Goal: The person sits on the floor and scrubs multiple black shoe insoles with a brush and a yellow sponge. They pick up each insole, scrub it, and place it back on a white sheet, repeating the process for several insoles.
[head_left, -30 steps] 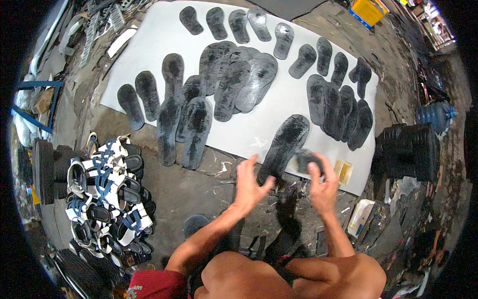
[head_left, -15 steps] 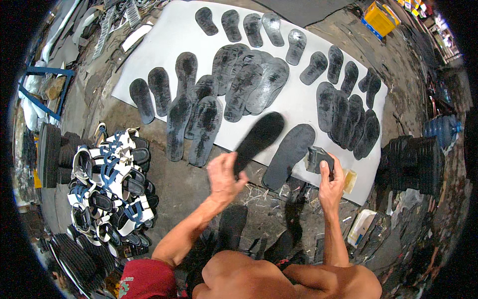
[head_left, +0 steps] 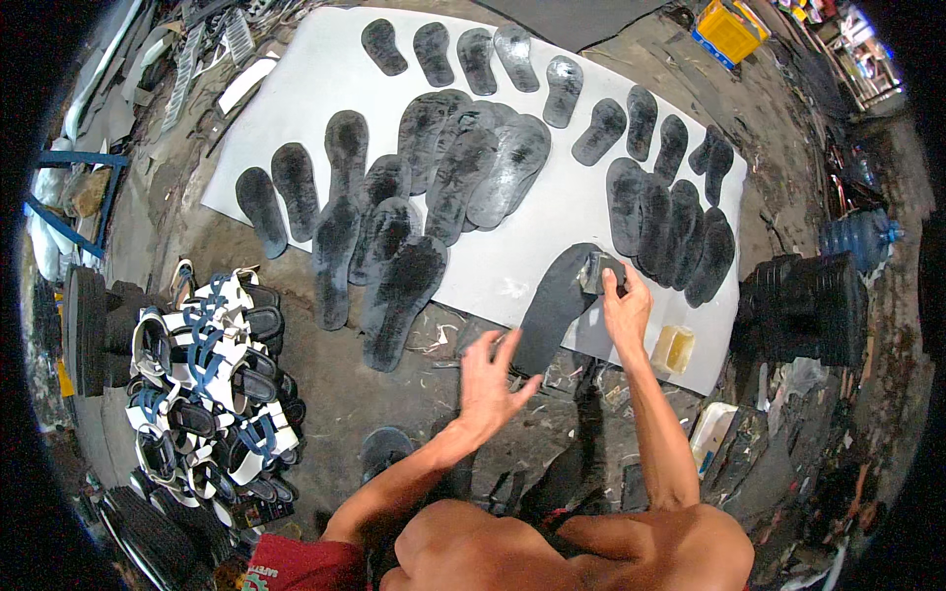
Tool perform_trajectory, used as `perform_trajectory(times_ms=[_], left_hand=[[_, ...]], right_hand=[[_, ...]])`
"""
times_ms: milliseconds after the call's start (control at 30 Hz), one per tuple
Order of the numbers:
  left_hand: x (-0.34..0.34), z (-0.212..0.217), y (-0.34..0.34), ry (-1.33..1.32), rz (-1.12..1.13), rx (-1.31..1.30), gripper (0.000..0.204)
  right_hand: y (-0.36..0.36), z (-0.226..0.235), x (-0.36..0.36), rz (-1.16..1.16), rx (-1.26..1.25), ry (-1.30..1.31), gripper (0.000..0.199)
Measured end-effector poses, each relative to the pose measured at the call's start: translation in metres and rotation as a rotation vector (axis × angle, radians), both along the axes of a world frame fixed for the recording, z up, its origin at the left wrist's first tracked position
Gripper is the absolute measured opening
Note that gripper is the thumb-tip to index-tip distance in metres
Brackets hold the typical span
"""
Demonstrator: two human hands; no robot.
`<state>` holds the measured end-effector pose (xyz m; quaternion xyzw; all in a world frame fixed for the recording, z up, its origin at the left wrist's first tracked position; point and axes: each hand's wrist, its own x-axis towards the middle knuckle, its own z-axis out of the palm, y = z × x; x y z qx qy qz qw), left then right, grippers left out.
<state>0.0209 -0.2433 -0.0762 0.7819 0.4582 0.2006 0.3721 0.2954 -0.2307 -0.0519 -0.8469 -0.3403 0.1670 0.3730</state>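
Note:
My right hand grips a small dark, boxy block with a greyish face, held against the upper end of a plain dark shoe sole. That sole lies across the near edge of a white sheet. Fingers spread, my left hand is open and holds nothing, just beside the sole's lower end. Further left, a sole with a black patch overlaps other soles and juts past the sheet onto the floor. More soles, blotched with shiny black, overlap in a middle pile.
White and navy sandals are heaped at left. Dark soles cluster at the sheet's right, near an amber patch on its corner. Stacked black pieces stand beyond, by a blue bottle. A yellow crate sits far right.
My left hand has let go of a sole, now lying on the left group, and moved right toward the plain sole. My right hand has brought the block up onto that sole.

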Motion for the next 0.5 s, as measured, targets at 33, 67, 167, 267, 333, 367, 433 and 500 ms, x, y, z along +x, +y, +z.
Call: perform_trajectory(times_ms=[33, 67, 167, 267, 333, 367, 433, 500], left_hand=[[0.012, -0.002, -0.002, 0.018, -0.032, 0.02, 0.082], [0.02, -0.007, -0.004, 0.04, -0.06, 0.04, 0.081], [0.029, -0.019, -0.007, 0.043, -0.075, 0.065, 0.074], [0.027, -0.022, -0.01, -0.007, -0.059, 0.043, 0.068], [0.027, -0.022, -0.011, -0.026, -0.051, 0.016, 0.065], [0.027, -0.022, -0.011, -0.024, -0.048, 0.002, 0.065], [0.028, -0.021, -0.011, -0.008, -0.041, -0.016, 0.064], [0.03, -0.019, -0.011, 0.022, -0.035, -0.024, 0.065]], right_hand=[[0.004, -0.001, 0.003, -0.004, -0.011, -0.124, 0.035], [0.007, -0.001, 0.004, 0.002, 0.015, -0.152, 0.034], [0.015, 0.0, 0.01, 0.029, 0.026, -0.242, 0.032], [0.024, 0.001, 0.022, 0.076, -0.04, -0.312, 0.028], [0.03, -0.001, 0.023, 0.094, -0.013, -0.307, 0.025], [0.035, -0.002, 0.024, 0.181, 0.012, -0.349, 0.025], [0.044, -0.002, 0.025, 0.353, 0.064, -0.434, 0.025], [0.049, -0.004, 0.016, 0.682, 0.045, -0.386, 0.029]])
